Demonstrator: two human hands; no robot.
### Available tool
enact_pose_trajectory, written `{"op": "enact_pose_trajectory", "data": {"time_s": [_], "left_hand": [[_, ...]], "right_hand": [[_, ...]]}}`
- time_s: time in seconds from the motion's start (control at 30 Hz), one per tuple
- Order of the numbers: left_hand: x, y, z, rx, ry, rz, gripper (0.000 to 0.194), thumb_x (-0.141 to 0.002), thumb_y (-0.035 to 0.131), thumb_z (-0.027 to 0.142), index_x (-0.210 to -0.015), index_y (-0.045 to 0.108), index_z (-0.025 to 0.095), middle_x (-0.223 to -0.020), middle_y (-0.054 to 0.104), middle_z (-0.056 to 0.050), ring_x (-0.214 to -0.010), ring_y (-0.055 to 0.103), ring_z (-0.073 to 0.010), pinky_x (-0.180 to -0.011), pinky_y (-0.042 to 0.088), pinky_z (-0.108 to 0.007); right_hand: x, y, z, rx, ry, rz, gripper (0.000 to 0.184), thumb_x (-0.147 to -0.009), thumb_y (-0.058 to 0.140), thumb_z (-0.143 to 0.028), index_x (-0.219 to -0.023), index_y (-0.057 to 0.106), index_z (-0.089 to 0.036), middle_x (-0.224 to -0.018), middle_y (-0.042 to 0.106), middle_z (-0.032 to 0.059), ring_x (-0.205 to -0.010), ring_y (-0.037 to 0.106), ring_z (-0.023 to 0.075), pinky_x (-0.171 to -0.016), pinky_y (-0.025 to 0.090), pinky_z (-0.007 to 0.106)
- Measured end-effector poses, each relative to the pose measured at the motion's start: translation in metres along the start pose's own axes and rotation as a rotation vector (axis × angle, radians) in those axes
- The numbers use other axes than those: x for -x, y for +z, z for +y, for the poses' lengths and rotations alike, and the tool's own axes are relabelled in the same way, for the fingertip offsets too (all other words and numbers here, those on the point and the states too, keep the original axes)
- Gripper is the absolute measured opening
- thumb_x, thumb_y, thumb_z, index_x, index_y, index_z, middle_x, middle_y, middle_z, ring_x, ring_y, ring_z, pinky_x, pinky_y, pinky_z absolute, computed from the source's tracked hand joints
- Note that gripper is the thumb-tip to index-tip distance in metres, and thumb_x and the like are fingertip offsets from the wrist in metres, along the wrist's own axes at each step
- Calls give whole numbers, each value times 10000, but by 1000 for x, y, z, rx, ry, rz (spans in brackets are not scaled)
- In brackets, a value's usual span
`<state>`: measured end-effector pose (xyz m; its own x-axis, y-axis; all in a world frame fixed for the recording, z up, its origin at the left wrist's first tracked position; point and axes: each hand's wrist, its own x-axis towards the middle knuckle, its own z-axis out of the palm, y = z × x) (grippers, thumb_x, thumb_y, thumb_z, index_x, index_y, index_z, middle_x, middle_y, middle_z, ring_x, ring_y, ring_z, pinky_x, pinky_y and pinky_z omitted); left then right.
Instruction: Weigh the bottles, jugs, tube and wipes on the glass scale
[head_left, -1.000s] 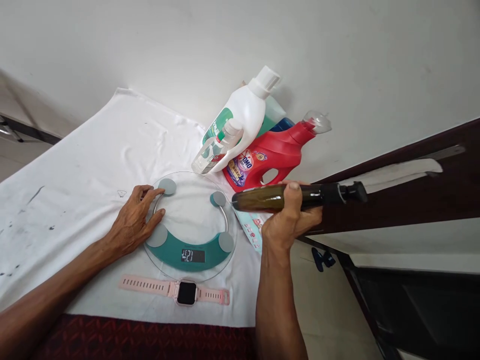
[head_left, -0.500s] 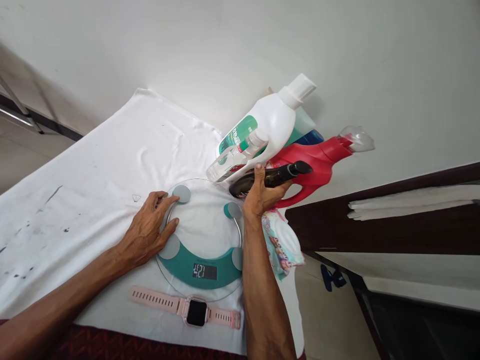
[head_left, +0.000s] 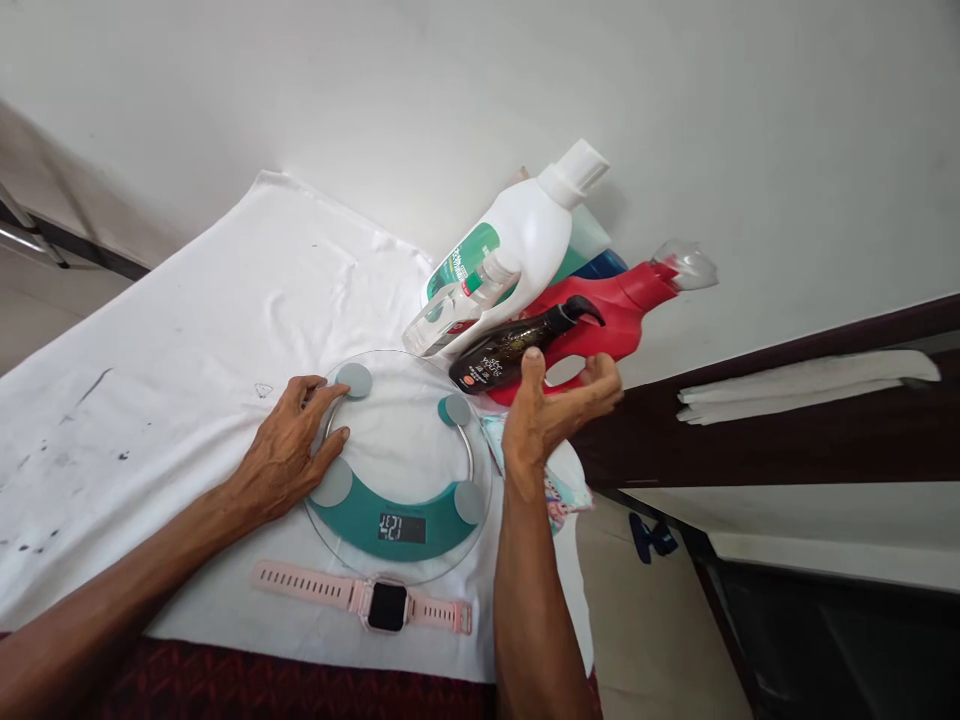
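My left hand [head_left: 300,435] rests on the left edge of a round glass bathroom scale [head_left: 397,430], fingers apart and gripping nothing. The scale has a teal band with a small lit display. My right hand [head_left: 559,400] is open, thumb and fingers spread, just in front of a dark brown pump bottle [head_left: 499,352]. That bottle stands among the others, close to the scale's far right edge. Behind it is a red detergent bottle [head_left: 611,318], partly hidden by the pump bottle and my hand. A pink-strapped smartwatch [head_left: 387,605] lies in front of the scale.
A white detergent bottle [head_left: 529,235] and a small clear bottle [head_left: 457,305] stand left of the red one, near the wall. A wipes packet [head_left: 570,475] lies partly behind my right wrist. The white-covered table [head_left: 187,330] ends at right above the floor, where dark slippers [head_left: 651,538] lie.
My right hand has carried the pump bottle from the right over to the other bottles, set it upright and let go. My left hand has stayed on the scale. The view has shifted slightly.
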<state>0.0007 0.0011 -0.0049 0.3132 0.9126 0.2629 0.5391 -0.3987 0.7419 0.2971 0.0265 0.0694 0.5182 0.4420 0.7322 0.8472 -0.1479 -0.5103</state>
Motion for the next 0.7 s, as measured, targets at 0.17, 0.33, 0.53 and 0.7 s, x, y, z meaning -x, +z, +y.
{"op": "enact_pose_trajectory", "data": {"time_s": [0.17,0.33,0.53,0.7], "left_hand": [[-1,-2,2,-7,-1,-24,443,-1040,521,385,-1459,535,243,-1386,510,-140,-1110,651,-292,-855,630,-505],[-3,-6,4,-21,-16,-68,460,-1032,514,399,-1452,538,215,-1389,498,-158,-1143,646,-310,-858,626,-515],[-3,-8,2,-23,11,-67,466,-1020,518,406,-1437,547,199,-1357,507,-156,-1044,659,-284,-819,630,-496],[-2,-9,1,-31,32,-61,479,-1019,511,378,-1453,532,175,-1349,504,-163,-911,641,-239,-847,620,-514]], "right_hand": [[4,-75,23,348,105,-274,884,-763,742,-698,-1417,519,-146,-1443,526,270,-1388,441,484,-1092,366,697],[23,-101,57,533,412,-667,953,-623,810,-654,-1354,544,-104,-1361,617,308,-1290,560,503,-1006,454,619],[33,-106,71,401,414,-587,781,-571,796,-706,-1110,625,-167,-1197,707,223,-1153,635,422,-936,491,493],[46,-124,73,228,564,-367,766,-512,852,-703,-1059,650,-206,-1024,730,105,-968,650,332,-864,507,448]]}}
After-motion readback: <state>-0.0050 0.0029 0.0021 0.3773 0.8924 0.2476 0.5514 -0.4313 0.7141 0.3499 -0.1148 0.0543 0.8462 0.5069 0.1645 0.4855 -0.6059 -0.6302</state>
